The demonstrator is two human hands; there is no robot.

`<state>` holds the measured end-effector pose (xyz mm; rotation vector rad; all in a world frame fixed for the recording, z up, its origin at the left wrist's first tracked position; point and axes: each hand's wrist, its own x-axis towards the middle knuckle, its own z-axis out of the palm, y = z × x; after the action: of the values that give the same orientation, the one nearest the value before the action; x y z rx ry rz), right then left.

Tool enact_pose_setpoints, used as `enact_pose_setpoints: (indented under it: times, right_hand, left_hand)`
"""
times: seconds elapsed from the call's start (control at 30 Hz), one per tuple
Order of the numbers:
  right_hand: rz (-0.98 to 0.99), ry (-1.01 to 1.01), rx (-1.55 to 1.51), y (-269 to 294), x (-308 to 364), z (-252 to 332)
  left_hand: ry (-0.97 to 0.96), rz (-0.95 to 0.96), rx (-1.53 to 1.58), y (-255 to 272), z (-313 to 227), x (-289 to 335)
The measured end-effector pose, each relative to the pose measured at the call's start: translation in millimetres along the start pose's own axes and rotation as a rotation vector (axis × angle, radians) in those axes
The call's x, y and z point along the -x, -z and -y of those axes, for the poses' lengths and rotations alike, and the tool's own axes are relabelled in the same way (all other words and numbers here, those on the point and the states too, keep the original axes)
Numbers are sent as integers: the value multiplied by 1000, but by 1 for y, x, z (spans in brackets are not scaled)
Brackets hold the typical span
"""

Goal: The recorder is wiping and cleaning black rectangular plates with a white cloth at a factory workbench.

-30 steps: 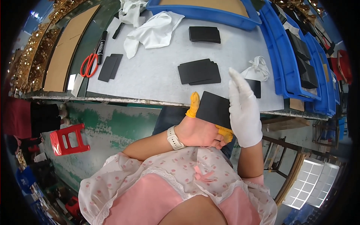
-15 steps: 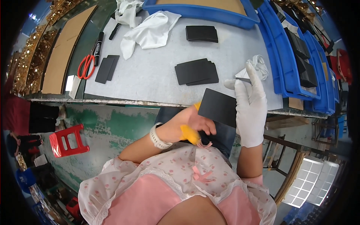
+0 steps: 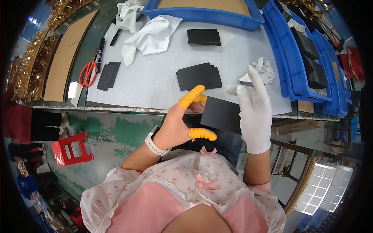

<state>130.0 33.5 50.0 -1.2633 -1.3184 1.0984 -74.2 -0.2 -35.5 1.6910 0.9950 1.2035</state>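
My right hand (image 3: pixel 256 112), in a white glove, grips the right edge of a thin black rectangular plate (image 3: pixel 220 115) just off the table's near edge. The glove's index finger points up. My left hand (image 3: pixel 175 124) is left of the plate, with yellow finger cots on the thumb and a finger. Thumb and finger are spread apart; other fingertips lie beside or behind the plate's left edge, and contact there is unclear. Beyond the hands lie a fanned pile of black plates (image 3: pixel 199 76), a neater black stack (image 3: pixel 203 37) and two overlapping plates (image 3: pixel 108 75).
White cloths (image 3: pixel 155 35) lie at the back left, near red-handled scissors (image 3: pixel 88 73) and a black marker (image 3: pixel 100 55). A crumpled white glove or cloth (image 3: pixel 262 70) is at the right. Blue trays (image 3: pixel 279 58) line the right side; another blue tray (image 3: pixel 206 15) stands at the back.
My left hand has turned and spread, its yellow-covered fingers now apart and raised beside the plate's left edge. My right hand still holds the plate in nearly the same place.
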Motion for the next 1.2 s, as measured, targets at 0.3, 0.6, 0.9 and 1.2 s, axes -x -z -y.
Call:
enact_pose_setpoints:
  times: [0.3,0.6,0.9,1.2]
  right_hand:
    - [44,-25,16,8,-1,-5]
    - [81,-25,9,4,-5,-6]
    - [-55,-180,19,5,-15,0]
    - [-393,-76,162,50,-25,-47]
  left_hand:
    - [445,73,1145,4,13,-11]
    - [32,130,257,10,5,-14]
    - [-65,68,361,13,29,-12]
    - [-87,-87,588,42,39,-7]
